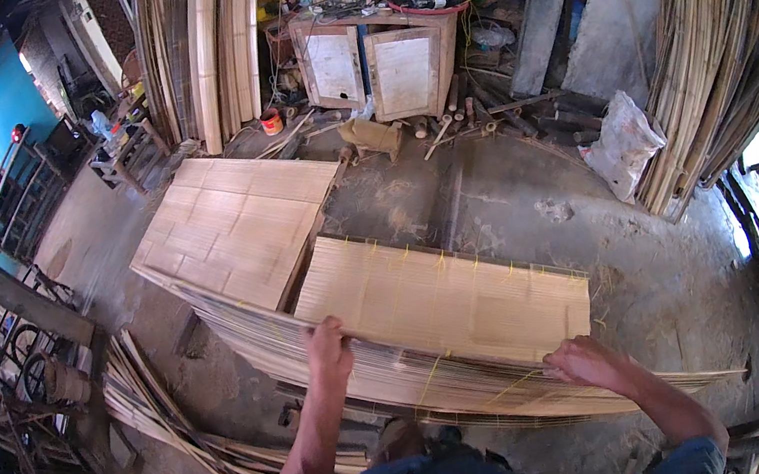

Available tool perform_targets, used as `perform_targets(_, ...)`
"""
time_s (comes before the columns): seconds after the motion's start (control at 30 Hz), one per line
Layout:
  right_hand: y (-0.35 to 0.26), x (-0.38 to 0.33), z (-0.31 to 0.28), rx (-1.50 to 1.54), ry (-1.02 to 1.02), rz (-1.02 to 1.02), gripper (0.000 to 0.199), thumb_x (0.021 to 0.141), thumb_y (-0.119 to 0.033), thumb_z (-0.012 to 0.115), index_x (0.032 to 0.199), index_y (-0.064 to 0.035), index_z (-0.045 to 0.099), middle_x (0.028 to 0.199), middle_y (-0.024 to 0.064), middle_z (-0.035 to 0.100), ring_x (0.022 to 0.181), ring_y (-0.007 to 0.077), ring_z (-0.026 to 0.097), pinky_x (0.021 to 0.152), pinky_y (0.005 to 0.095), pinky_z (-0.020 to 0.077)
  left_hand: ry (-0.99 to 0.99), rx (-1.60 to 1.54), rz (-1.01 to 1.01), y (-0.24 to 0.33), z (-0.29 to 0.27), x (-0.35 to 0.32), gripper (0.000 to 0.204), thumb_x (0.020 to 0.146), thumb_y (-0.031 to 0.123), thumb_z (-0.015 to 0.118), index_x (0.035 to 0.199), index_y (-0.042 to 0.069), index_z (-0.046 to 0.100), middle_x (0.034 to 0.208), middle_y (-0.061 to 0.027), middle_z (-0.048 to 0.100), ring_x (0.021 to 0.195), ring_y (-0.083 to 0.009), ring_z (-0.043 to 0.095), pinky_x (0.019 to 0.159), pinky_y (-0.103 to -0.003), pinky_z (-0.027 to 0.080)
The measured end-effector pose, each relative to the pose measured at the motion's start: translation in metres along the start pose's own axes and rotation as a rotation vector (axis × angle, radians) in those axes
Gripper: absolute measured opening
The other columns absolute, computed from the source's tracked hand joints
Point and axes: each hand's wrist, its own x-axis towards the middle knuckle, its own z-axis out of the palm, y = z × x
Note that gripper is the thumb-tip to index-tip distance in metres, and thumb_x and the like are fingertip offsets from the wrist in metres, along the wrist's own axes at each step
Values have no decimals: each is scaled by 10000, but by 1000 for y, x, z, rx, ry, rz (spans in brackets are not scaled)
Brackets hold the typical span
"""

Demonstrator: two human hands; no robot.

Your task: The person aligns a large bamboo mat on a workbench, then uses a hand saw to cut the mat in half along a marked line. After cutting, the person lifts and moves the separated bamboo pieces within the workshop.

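Note:
A pale mat of bamboo slats [440, 292], stitched with yellow string along its far edge, lies in front of me. My left hand [326, 348] is closed at its near left corner, the fingers curled on the edge. My right hand [584, 361] is closed at the near right corner, its fingertips pinching there. Below the mat, a layered bundle of long thin bamboo strips [426, 386] with yellow ties runs left to right, its thin end sticking out past my right hand. Up to the left, a wider bamboo panel [240, 221] lies flat, adjoining the mat.
Loose bamboo strips [161, 407] lie on the floor at left. Behind stands a worn cabinet [400, 66] with tools on top, near an orange-red tin [272, 122]. Tall bamboo strips [699, 59] lean at right beside a whitish sack [625, 143]. A wooden stool [127, 160] stands far left.

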Motion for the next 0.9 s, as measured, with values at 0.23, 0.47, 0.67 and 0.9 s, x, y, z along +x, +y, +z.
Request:
perform_targets(0.23, 193, 135, -49, -75, -7, 335, 280, 905, -317, 617, 1009, -73, 707, 947, 205, 693, 904, 358, 673, 809, 466, 518, -178, 379, 67, -38, 173, 224, 613, 853, 153, 652, 1380, 46, 357, 1182, -99, 554, 942, -212, 544, 694, -417, 501)
perform_targets(0.47, 190, 282, -46, 514, 512, 580, 560, 937, -309, 637, 1413, -57, 484, 1365, 171, 566, 1222, 319, 562, 1047, 445, 442, -668, 625, 256, -111, 222, 311, 400, 985, 278, 577, 1288, 20, 541, 1151, -119, 594, 982, -205, 545, 806, -373, 460)
perform_targets(0.67, 21, 217, 182, 637, 462, 489, 366, 974, -337, 546, 1270, -129, 602, 1055, 151, 670, 989, 317, 664, 822, 455, 543, -1193, 1578, 433, -242, -113, 244, 438, 990, 178, 533, 1383, -9, 484, 1252, -193, 621, 1163, -289, 602, 985, -413, 471)
perform_targets(0.9, -135, -14, 398, 1030, 415, 1754, 302, 880, -325, 562, 1033, -121, 723, 1019, 225, 694, 967, 412, 666, 826, 502, 538, -965, 1833, -522, -196, -162, 224, 435, 992, 185, 535, 1379, -8, 481, 1227, -195, 630, 1124, -288, 619, 961, -408, 487)
